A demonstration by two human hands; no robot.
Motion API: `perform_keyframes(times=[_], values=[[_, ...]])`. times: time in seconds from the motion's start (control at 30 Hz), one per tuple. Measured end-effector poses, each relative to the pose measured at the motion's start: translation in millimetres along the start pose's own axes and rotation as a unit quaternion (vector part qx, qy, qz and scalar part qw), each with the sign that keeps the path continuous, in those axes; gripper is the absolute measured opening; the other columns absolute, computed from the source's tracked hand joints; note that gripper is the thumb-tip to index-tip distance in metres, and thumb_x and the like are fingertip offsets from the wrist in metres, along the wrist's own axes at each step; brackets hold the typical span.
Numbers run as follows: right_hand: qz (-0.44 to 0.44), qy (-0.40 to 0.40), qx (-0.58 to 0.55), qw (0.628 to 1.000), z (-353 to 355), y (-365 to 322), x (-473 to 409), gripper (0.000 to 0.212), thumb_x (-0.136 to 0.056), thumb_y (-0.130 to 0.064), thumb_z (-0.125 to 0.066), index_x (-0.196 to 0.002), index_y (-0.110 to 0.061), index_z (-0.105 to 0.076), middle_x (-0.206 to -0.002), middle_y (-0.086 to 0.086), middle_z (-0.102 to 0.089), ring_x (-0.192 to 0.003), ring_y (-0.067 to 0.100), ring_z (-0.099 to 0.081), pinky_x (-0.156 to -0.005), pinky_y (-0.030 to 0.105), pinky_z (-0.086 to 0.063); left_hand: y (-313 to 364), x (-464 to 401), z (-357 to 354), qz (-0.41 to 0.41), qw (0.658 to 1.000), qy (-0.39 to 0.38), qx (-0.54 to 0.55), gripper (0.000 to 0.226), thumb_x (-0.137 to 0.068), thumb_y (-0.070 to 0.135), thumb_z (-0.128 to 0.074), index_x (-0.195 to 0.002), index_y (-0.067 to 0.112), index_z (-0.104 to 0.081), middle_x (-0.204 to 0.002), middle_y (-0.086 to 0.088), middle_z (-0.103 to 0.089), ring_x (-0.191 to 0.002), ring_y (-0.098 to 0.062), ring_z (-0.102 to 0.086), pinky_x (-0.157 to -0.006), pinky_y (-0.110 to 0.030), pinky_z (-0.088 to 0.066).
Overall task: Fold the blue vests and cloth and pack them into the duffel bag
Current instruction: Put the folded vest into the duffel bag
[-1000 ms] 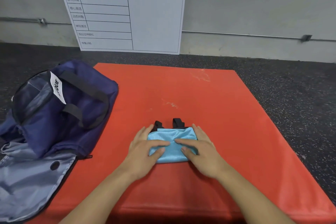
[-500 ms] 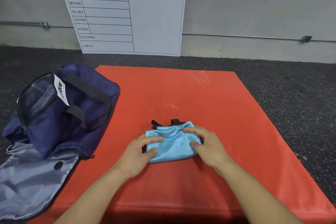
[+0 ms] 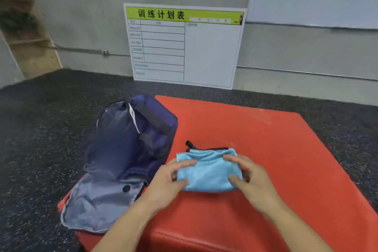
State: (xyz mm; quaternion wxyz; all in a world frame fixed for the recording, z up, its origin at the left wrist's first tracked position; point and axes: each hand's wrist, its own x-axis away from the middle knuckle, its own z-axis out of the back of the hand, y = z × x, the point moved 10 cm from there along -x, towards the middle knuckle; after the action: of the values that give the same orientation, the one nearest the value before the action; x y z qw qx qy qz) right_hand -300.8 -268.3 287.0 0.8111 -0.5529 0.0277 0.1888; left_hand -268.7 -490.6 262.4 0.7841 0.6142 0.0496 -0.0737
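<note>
Both forearms reach up from the bottom of the frame toward its centre. The left hand and right hand face each other, fingers and thumbs curled, pinching.

both hands grip a folded light-blue vest over the red mat: the left hand pinches its left edge, the right hand its right edge, fingers on top and thumbs at the near side. black straps poke out at the vest's far edge. just left of the vest lies the open navy duffel bag, partly on the mat, its grey lining flap spread toward the camera. a white schedule board with a green header leans on the grey wall, on the dark speckled floor
</note>
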Motion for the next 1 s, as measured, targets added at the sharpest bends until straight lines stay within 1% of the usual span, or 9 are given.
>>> perform_keyframes(times=[0.13,0.27,0.33,0.4,0.47,0.53,0.67,0.8,1.0], values=[[0.061,-0.016,-0.011,0.998,-46.3,-51.7,-29.7,0.064,-0.082,0.013,-0.07,-0.119,-0.038,-0.072,-0.124,-0.025,-0.063,-0.117,0.0,-0.061,-0.097,0.016,-0.047,28.5,11.3,72.5,-0.034,0.999,0.037,-0.018,0.065,-0.081,-0.021,-0.06,-0.121,0.029,-0.073,-0.132,0.006,-0.061,-0.12,-0.005,-0.062,-0.096,-0.018,-0.048],[0.107,-0.039,-0.033,0.993,-100.0,-106.8,-72.8,0.06,-0.083,0.012,-0.067,-0.125,-0.032,-0.07,-0.128,-0.017,-0.062,-0.119,0.007,-0.062,-0.102,0.029,-0.051,52.6,9.3,156.2,-0.056,0.993,0.088,-0.045,0.065,-0.081,-0.023,-0.06,-0.121,0.027,-0.072,-0.132,0.002,-0.062,-0.116,-0.004,-0.063,-0.094,-0.015,-0.047],[0.139,-0.046,-0.017,0.989,-125.6,-135.7,-96.2,0.059,-0.083,0.008,-0.066,-0.128,-0.031,-0.069,-0.129,-0.02,-0.06,-0.121,0.007,-0.06,-0.105,0.032,-0.049,55.7,0.9,199.3,-0.059,0.99,0.113,-0.057,0.065,-0.08,-0.021,-0.062,-0.12,0.029,-0.073,-0.13,-0.002,-0.063,-0.113,-0.011,-0.065,-0.094,-0.023,-0.051],[0.168,-0.056,0.013,0.984,-151.4,-163.6,-120.5,0.06,-0.083,0.006,-0.064,-0.131,-0.029,-0.068,-0.13,-0.024,-0.056,-0.125,-0.003,-0.054,-0.108,0.022,-0.042,52.0,-8.5,240.4,-0.053,0.986,0.149,-0.05,0.064,-0.078,-0.019,-0.062,-0.118,0.029,-0.074,-0.128,-0.006,-0.064,-0.105,-0.019,-0.067,-0.091,-0.035,-0.051],[0.18,-0.072,0.048,0.98,-180.1,-187.0,-144.1,0.059,-0.085,0.006,-0.063,-0.134,-0.026,-0.067,-0.128,-0.027,-0.05,-0.118,-0.013,-0.048,-0.105,0.006,-0.032,41.1,-17.1,276.3,-0.032,0.981,0.188,-0.028,0.063,-0.079,-0.023,-0.059,-0.118,0.024,-0.074,-0.126,-0.007,-0.069,-0.099,-0.018,-0.068,-0.087,-0.035,-0.053],[0.173,-0.095,0.067,0.978,-215.7,-195.2,-168.5,0.058,-0.086,0.005,-0.06,-0.137,-0.023,-0.064,-0.131,-0.018,-0.051,-0.12,-0.005,-0.047,-0.106,0.005,-0.029,26.8,-24.0,306.5,-0.007,0.976,0.218,-0.002,0.062,-0.08,-0.025,-0.055,-0.116,0.021,-0.074,-0.121,-0.009,-0.072,-0.091,-0.015,-0.068,-0.078,-0.03,-0.054],[0.073,-0.124,-0.019,0.989,-283.8,-172.6,-204.1,0.064,-0.08,-0.001,-0.055,-0.138,-0.028,-0.063,-0.14,-0.006,-0.053,-0.126,0.017,-0.056,-0.112,0.039,-0.045,-1.1,-30.5,358.9,0.034,0.964,0.262,-0.003,0.061,-0.078,-0.025,-0.054,-0.113,0.02,-0.076,-0.118,-0.005,-0.073,-0.087,-0.007,-0.066,-0.073,-0.018,-0.052],[-0.052,-0.149,-0.121,0.98,-334.4,-139.5,-212.0,0.067,-0.087,0.007,-0.054,-0.144,-0.028,-0.057,-0.14,-0.001,-0.054,-0.12,0.016,-0.06,-0.103,0.033,-0.052,-30.0,-35.3,394.0,0.085,0.955,0.28,-0.037,0.062,-0.077,-0.018,-0.055,-0.102,0.032,-0.08,-0.112,-0.007,-0.074,-0.083,-0.02,-0.054,-0.078,-0.036,-0.042],[-0.087,-0.116,-0.039,0.989,-323.5,-90.3,-217.0,0.072,-0.082,0.007,-0.049,-0.145,-0.029,-0.057,-0.145,0.0,-0.053,-0.125,0.018,-0.057,-0.108,0.034,-0.049,-40.2,-58.2,369.0,0.115,0.961,0.242,-0.071,0.058,-0.08,-0.014,-0.052,-0.111,0.027,-0.077,-0.108,-0.006,-0.069,-0.081,-0.017,-0.05,-0.073,-0.031,-0.041]])
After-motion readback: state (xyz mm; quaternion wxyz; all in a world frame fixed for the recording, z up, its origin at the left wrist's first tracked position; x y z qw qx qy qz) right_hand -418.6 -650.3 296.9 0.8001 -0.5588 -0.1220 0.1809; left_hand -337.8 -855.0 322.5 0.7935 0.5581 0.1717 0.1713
